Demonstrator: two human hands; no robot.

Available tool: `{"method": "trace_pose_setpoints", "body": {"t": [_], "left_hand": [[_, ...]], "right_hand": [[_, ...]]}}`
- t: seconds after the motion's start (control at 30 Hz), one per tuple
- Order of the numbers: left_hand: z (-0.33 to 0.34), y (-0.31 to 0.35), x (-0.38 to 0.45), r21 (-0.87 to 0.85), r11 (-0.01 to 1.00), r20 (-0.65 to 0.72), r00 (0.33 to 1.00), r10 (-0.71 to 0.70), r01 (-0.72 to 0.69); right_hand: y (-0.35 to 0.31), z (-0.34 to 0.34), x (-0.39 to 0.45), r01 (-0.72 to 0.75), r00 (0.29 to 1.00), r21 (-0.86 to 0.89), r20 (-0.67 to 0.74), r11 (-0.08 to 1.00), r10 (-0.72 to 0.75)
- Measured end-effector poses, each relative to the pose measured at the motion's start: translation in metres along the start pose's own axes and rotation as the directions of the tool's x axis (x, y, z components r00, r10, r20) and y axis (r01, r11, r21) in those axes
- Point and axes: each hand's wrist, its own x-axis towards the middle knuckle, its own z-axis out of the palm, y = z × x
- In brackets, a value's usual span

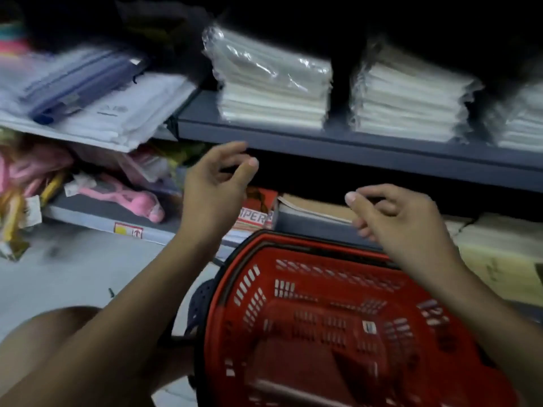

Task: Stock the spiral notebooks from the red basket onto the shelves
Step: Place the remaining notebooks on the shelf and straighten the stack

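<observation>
The red basket (323, 304) stands on the floor below me, and I see only its perforated bottom and walls inside it. My left hand (214, 186) hovers in front of the grey shelf edge (352, 142), fingers loosely curled, holding nothing. My right hand (396, 218) hangs above the basket's far rim, fingers relaxed, holding nothing. Behind my hands, on the lower shelf, lie notebooks (317, 210), a brown-covered one on top and a red-printed one (258, 210) at their left.
Plastic-wrapped white stacks (273, 86) (411, 95) sit on the upper grey shelf. Zip folders (79, 83) lie on the left shelf, pink packaged items (123, 198) below them. A pale pack (499, 259) is at lower right. Grey floor (73, 274) stretches to the left.
</observation>
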Motion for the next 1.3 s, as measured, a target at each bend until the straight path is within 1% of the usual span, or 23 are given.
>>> {"method": "trace_pose_setpoints", "body": {"t": [0.07, 0.13, 0.2, 0.23, 0.27, 0.3, 0.33, 0.4, 0.43, 0.5, 0.53, 0.63, 0.67, 0.73, 0.83, 0.9, 0.97, 1.03, 1.07, 1.13, 1.2, 1.27, 1.3], "left_hand": [[0.005, -0.025, -0.024, 0.044, 0.991, 0.077, 0.989, -0.130, 0.126], [0.013, -0.052, -0.048, 0.116, 0.951, 0.150, 0.942, -0.301, 0.286], [0.021, -0.082, -0.071, 0.194, 0.876, 0.220, 0.851, -0.478, 0.442], [0.024, -0.098, -0.080, 0.270, 0.827, 0.246, 0.795, -0.555, 0.494], [0.027, -0.113, -0.089, 0.378, 0.772, 0.272, 0.735, -0.621, 0.512], [0.029, -0.127, -0.095, 0.500, 0.713, 0.315, 0.664, -0.678, 0.492], [0.032, -0.140, -0.100, 0.617, 0.656, 0.368, 0.577, -0.729, 0.435], [0.037, -0.157, -0.108, 0.775, 0.568, 0.443, 0.402, -0.801, 0.278], [0.038, -0.163, -0.111, 0.823, 0.538, 0.457, 0.349, -0.818, 0.185], [0.038, -0.173, -0.113, 0.870, 0.493, 0.461, 0.318, -0.829, 0.023], [0.037, -0.178, -0.114, 0.882, 0.470, 0.455, 0.307, -0.836, -0.025], [0.034, -0.186, -0.121, 0.911, 0.393, 0.412, 0.235, -0.880, -0.125], [0.033, -0.189, -0.123, 0.911, 0.383, 0.409, 0.229, -0.883, -0.152], [0.032, -0.190, -0.126, 0.909, 0.389, 0.416, 0.236, -0.878, -0.150], [0.034, -0.191, -0.130, 0.901, 0.389, 0.428, 0.251, -0.868, -0.191], [0.036, -0.192, -0.133, 0.911, 0.375, 0.410, 0.258, -0.875, -0.173], [0.039, -0.190, -0.138, 0.922, 0.370, 0.388, 0.262, -0.884, -0.115], [0.038, -0.188, -0.139, 0.936, 0.349, 0.351, 0.246, -0.903, -0.052], [0.037, -0.189, -0.137, 0.939, 0.343, 0.333, 0.260, -0.906, -0.010], [0.034, -0.189, -0.134, 0.935, 0.309, 0.253, 0.282, -0.925, 0.173], [0.033, -0.181, -0.134, 0.878, 0.311, 0.199, 0.312, -0.929, 0.364], [0.032, -0.174, -0.136, 0.756, 0.369, 0.192, 0.355, -0.915, 0.541], [0.030, -0.166, -0.137, 0.656, 0.393, 0.206, 0.348, -0.915, 0.644]], "right_hand": [[0.029, -0.001, -0.024, -0.055, 0.993, -0.062, 0.097, 0.997, 0.061], [0.054, 0.005, -0.045, -0.131, 0.962, -0.126, 0.222, 0.983, 0.156], [0.080, 0.015, -0.059, -0.261, 0.902, -0.150, 0.314, 0.954, 0.296], [0.091, 0.021, -0.064, -0.318, 0.862, -0.178, 0.355, 0.931, 0.362], [0.101, 0.028, -0.066, -0.365, 0.810, -0.211, 0.408, 0.907, 0.422], [0.108, 0.036, -0.069, -0.410, 0.751, -0.234, 0.462, 0.882, 0.472], [0.114, 0.043, -0.072, -0.456, 0.689, -0.243, 0.512, 0.856, 0.513], [0.122, 0.057, -0.078, -0.516, 0.581, -0.257, 0.596, 0.817, 0.554], [0.126, 0.062, -0.080, -0.536, 0.546, -0.267, 0.614, 0.801, 0.570], [0.136, 0.071, -0.082, -0.547, 0.511, -0.311, 0.611, 0.777, 0.605], [0.143, 0.075, -0.084, -0.548, 0.495, -0.344, 0.601, 0.762, 0.627], [0.163, 0.081, -0.089, -0.570, 0.420, -0.440, 0.569, 0.694, 0.707], [0.169, 0.083, -0.092, -0.567, 0.401, -0.474, 0.556, 0.673, 0.729], [0.178, 0.086, -0.097, -0.558, 0.378, -0.527, 0.526, 0.641, 0.762], [0.183, 0.091, -0.106, -0.566, 0.346, -0.538, 0.532, 0.624, 0.773], [0.187, 0.093, -0.112, -0.576, 0.357, -0.528, 0.524, 0.624, 0.773], [0.186, 0.095, -0.118, -0.589, 0.382, -0.520, 0.495, 0.618, 0.781], [0.184, 0.096, -0.123, -0.598, 0.403, -0.506, 0.479, 0.621, 0.780], [0.183, 0.097, -0.124, -0.605, 0.398, -0.502, 0.481, 0.618, 0.781], [0.173, 0.095, -0.123, -0.632, 0.389, -0.481, 0.481, 0.608, 0.786], [0.167, 0.092, -0.124, -0.720, 0.362, -0.398, 0.482, 0.568, 0.798], [0.156, 0.083, -0.127, -0.833, 0.287, -0.288, 0.506, 0.472, 0.814], [0.151, 0.078, -0.130, -0.880, 0.244, -0.239, 0.514, 0.410, 0.822]]}}
